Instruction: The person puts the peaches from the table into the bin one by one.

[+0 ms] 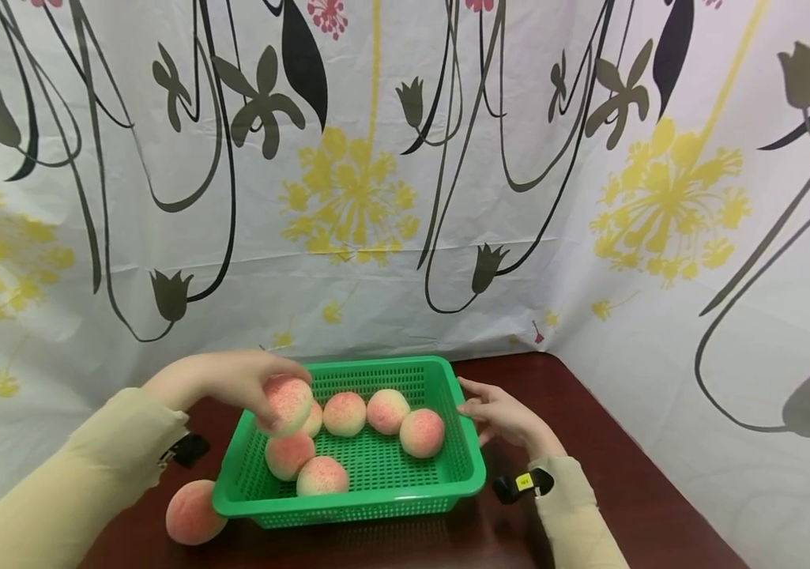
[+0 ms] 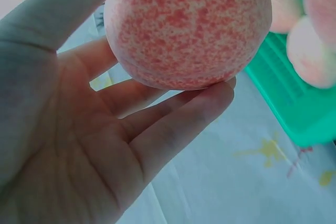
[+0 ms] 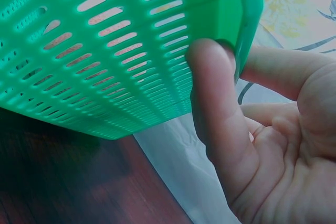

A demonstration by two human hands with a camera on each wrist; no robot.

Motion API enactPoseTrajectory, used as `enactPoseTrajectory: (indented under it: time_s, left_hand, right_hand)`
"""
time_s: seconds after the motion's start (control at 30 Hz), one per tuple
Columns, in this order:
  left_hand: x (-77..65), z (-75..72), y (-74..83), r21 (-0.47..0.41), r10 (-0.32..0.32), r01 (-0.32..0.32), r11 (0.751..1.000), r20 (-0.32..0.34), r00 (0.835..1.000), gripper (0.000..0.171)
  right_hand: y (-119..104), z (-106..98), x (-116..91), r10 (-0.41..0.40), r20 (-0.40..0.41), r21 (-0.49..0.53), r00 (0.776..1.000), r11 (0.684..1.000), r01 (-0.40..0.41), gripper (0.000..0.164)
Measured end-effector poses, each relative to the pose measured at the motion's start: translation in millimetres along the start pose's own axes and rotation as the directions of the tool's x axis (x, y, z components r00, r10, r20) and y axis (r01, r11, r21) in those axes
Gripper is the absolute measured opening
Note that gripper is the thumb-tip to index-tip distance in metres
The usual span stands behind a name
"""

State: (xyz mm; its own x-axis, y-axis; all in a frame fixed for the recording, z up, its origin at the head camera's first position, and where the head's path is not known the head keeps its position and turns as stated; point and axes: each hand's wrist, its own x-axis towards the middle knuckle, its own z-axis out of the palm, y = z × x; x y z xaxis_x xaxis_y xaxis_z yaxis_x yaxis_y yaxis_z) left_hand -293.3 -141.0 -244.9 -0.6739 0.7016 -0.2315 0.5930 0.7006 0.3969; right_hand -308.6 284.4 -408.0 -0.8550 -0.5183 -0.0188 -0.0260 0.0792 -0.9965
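Observation:
My left hand [image 1: 237, 382] grips a pink-speckled peach [image 1: 288, 405] over the left side of a green plastic basket [image 1: 369, 503]. In the left wrist view the fingers and thumb spread around this peach [image 2: 191, 30]. Several peaches lie inside the basket, among them one at the right [image 1: 422, 433] and one at the front [image 1: 322, 476]. At the basket's right side, my right hand [image 1: 502, 412] pinches the rim, its thumb [image 3: 215, 95] against the slotted outer wall in the right wrist view.
Another peach [image 1: 194, 512] sits on the dark red-brown table [image 1: 589, 474], just outside the basket's front left corner. A white floral curtain [image 1: 348, 300] hangs behind the table and along its right side.

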Motion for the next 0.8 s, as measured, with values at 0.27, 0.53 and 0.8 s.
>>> enactPoseTrajectory:
  time_s: [0.27, 0.53, 0.8]
  left_hand:
    - [27.1, 4.9, 12.1, 0.005, 0.009, -0.009, 1.000, 0.024, 1.000, 0.067]
    - [41.3, 4.0, 16.6, -0.028, -0.024, 0.025, 0.999, 0.040, 0.999, 0.066]
    - [58.5, 13.6, 16.2, 0.008, 0.020, -0.020, 1.000, 0.055, 0.998, 0.064]
  right_hand:
    - [4.6, 1.5, 0.6, -0.001, 0.012, 0.011, 1.000, 1.000, 0.001, 0.071]
    - [3.6, 0.1, 0.4, -0.003, 0.008, 0.001, 1.000, 1.000, 0.003, 0.071]
    - [-1.1, -0.3, -1.8, 0.000, -0.007, 0.001, 1.000, 1.000, 0.000, 0.072]
